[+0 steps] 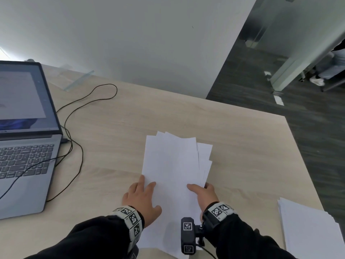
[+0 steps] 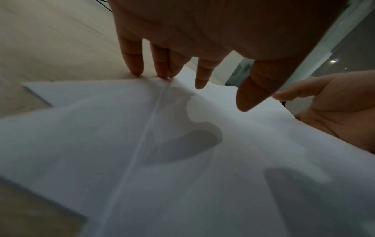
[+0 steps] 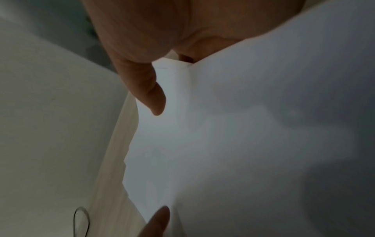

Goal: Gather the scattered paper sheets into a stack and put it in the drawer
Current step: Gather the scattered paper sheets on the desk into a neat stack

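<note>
A loose, fanned stack of white paper sheets point(image 1: 173, 161) lies on the light wood table point(image 1: 242, 146) in front of me. My left hand point(image 1: 143, 195) rests flat at the stack's left edge. Its straight fingers point(image 2: 160, 64) touch the table and the paper's rim, and its thumb lies over the sheets. My right hand point(image 1: 203, 193) pinches the stack's right edge, thumb point(image 3: 150, 89) on top and the other fingers hidden beneath the paper point(image 3: 243, 128). The left wrist view shows that right hand point(image 2: 334, 109) at the paper's point(image 2: 142, 144) far side. No drawer is in view.
A second pile of white sheets point(image 1: 308, 230) lies at the table's right front corner, partly over the edge. An open laptop point(image 1: 24, 146) stands at the left with black cables point(image 1: 74, 146) looping beside it. The table's right edge drops to dark carpet point(image 1: 308, 128).
</note>
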Demonstrator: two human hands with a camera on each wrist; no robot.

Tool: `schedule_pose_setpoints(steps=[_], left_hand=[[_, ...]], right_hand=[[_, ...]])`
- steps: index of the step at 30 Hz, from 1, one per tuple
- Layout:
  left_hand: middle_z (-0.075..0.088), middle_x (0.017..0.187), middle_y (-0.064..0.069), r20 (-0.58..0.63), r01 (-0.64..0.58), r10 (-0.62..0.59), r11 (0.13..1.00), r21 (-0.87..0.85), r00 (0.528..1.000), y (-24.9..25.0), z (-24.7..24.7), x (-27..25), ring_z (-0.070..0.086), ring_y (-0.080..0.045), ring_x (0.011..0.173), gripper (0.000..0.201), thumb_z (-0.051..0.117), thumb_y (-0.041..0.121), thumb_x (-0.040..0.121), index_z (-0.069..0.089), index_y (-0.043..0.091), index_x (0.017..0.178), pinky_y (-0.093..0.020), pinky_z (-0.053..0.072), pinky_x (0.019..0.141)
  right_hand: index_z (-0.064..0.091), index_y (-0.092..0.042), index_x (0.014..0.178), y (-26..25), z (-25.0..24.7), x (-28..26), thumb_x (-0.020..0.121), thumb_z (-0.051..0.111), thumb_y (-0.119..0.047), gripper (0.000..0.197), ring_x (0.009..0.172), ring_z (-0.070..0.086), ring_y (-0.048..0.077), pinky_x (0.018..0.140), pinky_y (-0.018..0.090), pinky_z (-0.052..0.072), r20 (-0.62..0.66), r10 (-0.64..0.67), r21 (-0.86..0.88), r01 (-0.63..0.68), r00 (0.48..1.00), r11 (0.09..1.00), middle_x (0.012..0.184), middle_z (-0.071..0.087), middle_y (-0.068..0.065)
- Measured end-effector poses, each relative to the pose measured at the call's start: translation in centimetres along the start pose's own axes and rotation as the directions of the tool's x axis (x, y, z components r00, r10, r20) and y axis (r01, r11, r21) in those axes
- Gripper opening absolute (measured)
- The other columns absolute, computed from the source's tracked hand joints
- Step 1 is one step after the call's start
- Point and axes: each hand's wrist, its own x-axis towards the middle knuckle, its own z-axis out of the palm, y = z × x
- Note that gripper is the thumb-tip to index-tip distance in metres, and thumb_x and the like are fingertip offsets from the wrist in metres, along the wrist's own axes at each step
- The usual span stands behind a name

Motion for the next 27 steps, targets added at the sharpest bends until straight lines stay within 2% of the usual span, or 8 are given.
schedule_pose_setpoints(steps=[3, 7, 11, 13, 17, 20, 23, 27], left_hand=[[-0.005, 0.165, 0.002, 0.009, -0.026, 0.026, 1.000, -0.001, 1.000, 0.1, 0.2, -0.1, 0.006, -0.024, 0.149, 0.077, 0.046, 0.051, 0.082, 0.014, 0.039, 0.151, -0.042, 0.023, 0.116], [-0.002, 0.164, 0.007, 0.026, -0.083, 0.083, 0.997, 0.002, 0.996, 0.5, 0.4, -0.4, 0.007, -0.021, 0.149, 0.075, 0.046, 0.049, 0.084, 0.014, 0.040, 0.151, -0.043, 0.025, 0.116], [0.010, 0.162, 0.014, 0.014, -0.072, 0.074, 0.991, -0.111, 0.997, 0.6, 0.0, 0.4, 0.015, -0.021, 0.147, 0.077, 0.050, 0.049, 0.084, 0.016, 0.038, 0.152, -0.043, 0.028, 0.116], [0.021, 0.161, 0.005, -0.039, -0.047, 0.039, 0.967, -0.252, 0.998, 0.7, -0.4, 1.3, 0.024, -0.024, 0.144, 0.085, 0.059, 0.048, 0.081, 0.019, 0.029, 0.153, -0.041, 0.028, 0.116], [0.036, 0.154, -0.004, -0.057, -0.015, -0.043, 0.652, -0.758, 0.997, 2.2, -2.4, 2.8, 0.037, -0.027, 0.140, 0.103, 0.084, 0.028, 0.072, 0.022, 0.022, 0.154, -0.045, 0.032, 0.115], [0.068, 0.125, -0.008, -0.029, -0.063, 0.111, 0.316, -0.947, 0.993, 5.0, -4.6, 2.5, 0.063, -0.032, 0.116, 0.091, 0.089, 0.031, 0.049, 0.054, 0.020, 0.133, -0.048, 0.051, 0.097], [0.077, 0.098, -0.009, -0.162, -0.191, 0.149, 0.213, -0.958, 0.976, 8.8, -6.2, 0.6, 0.072, -0.031, 0.096, 0.046, 0.084, 0.025, 0.053, 0.074, 0.014, 0.096, -0.040, 0.057, 0.082], [0.077, 0.091, -0.008, -0.318, -0.336, 0.141, 0.128, -0.933, 0.937, 12.8, -6.0, -2.1, 0.073, -0.019, 0.081, 0.017, 0.075, 0.015, 0.067, 0.078, 0.015, 0.084, -0.030, 0.058, 0.074]], right_hand=[[0.052, -0.009, 0.116, 0.4, -1.3, 0.2, 0.074, 0.078, -0.012, 0.050, 0.089, 0.064, 0.026, 0.086, 0.041, 0.051, 0.055, 0.053, 0.053, -0.055, 0.997, 0.997, 0.111, 0.065, 0.014], [0.067, 0.004, 0.100, 1.0, -2.6, -0.2, 0.082, 0.069, 0.001, 0.018, 0.089, 0.066, 0.032, 0.083, 0.040, 0.054, 0.107, 0.022, -0.193, -0.001, 0.994, 0.981, 0.099, 0.070, 0.018], [0.067, -0.011, 0.099, 0.3, -4.3, -1.2, 0.085, 0.061, 0.005, 0.022, 0.080, 0.065, 0.018, 0.069, 0.024, 0.051, 0.120, -0.187, -0.265, 0.213, 0.975, 0.941, 0.089, 0.070, 0.000], [0.069, -0.018, 0.095, -0.6, -5.6, -2.0, 0.086, 0.060, 0.002, 0.025, 0.082, 0.067, 0.013, 0.076, 0.026, 0.053, 0.133, -0.256, -0.263, 0.283, 0.958, 0.922, 0.086, 0.071, -0.009], [0.073, -0.020, 0.098, -2.8, -9.0, -4.3, 0.087, 0.066, -0.005, 0.020, 0.088, 0.072, 0.016, 0.086, 0.033, 0.054, 0.165, -0.323, -0.147, 0.347, 0.932, 0.926, 0.091, 0.076, -0.005], [0.075, -0.010, 0.098, -4.2, -12.1, -5.9, 0.085, 0.069, -0.007, 0.014, 0.089, 0.073, 0.025, 0.087, 0.043, 0.057, 0.195, -0.373, -0.081, 0.393, 0.907, 0.916, 0.094, 0.077, 0.007], [0.075, -0.003, 0.091, -5.0, -15.4, -7.3, 0.076, 0.080, -0.021, 0.023, 0.088, 0.073, 0.032, 0.084, 0.047, 0.058, 0.151, -0.459, -0.049, 0.470, 0.876, 0.881, 0.093, 0.076, 0.016], [0.079, -0.008, 0.081, -5.6, -19.2, -9.4, 0.080, 0.075, -0.005, 0.005, 0.088, 0.073, 0.022, 0.080, 0.030, 0.057, 0.165, -0.571, 0.051, 0.571, 0.804, 0.819, 0.089, 0.077, 0.009]])
